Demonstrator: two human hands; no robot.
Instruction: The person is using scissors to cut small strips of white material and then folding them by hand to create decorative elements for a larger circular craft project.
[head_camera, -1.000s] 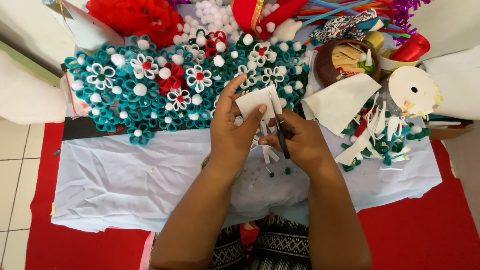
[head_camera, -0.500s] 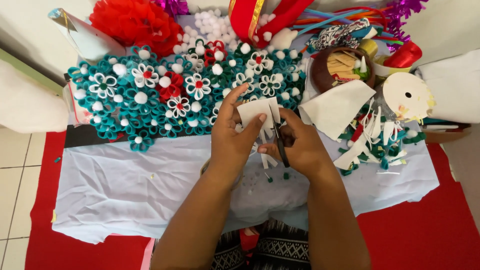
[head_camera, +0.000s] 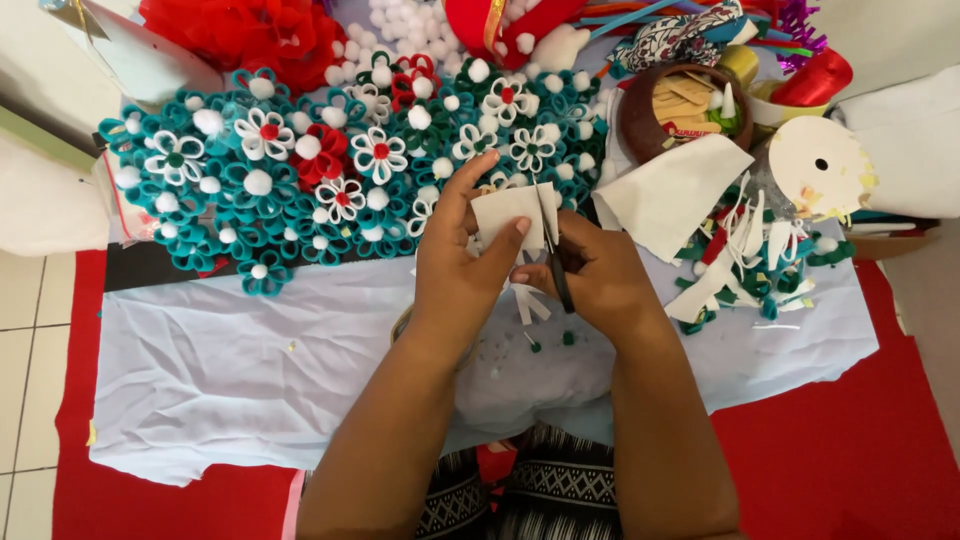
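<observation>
My left hand (head_camera: 462, 258) pinches a small white felt piece (head_camera: 508, 212) between thumb and fingers. My right hand (head_camera: 600, 280) grips dark scissors (head_camera: 556, 262), whose blades rise into the felt piece's right edge. Both hands hover over a pale blue cloth (head_camera: 250, 370). Narrow white felt strips (head_camera: 528, 303) hang or lie just below the hands. A wide mat of teal, white and red felt flowers (head_camera: 330, 170) with white pompoms lies right behind the hands.
A larger white felt sheet (head_camera: 672, 195) lies to the right, beside a heap of felt scraps (head_camera: 760, 260) and a white disc (head_camera: 820, 165). A brown bowl (head_camera: 640, 125) holds tan pieces. Red fluffy decoration (head_camera: 240, 35) sits at the back. Red floor mat (head_camera: 850, 440) surrounds the cloth.
The hands stay together on the felt piece; the scissors have worked further up into its right edge. The view has shifted slightly.
</observation>
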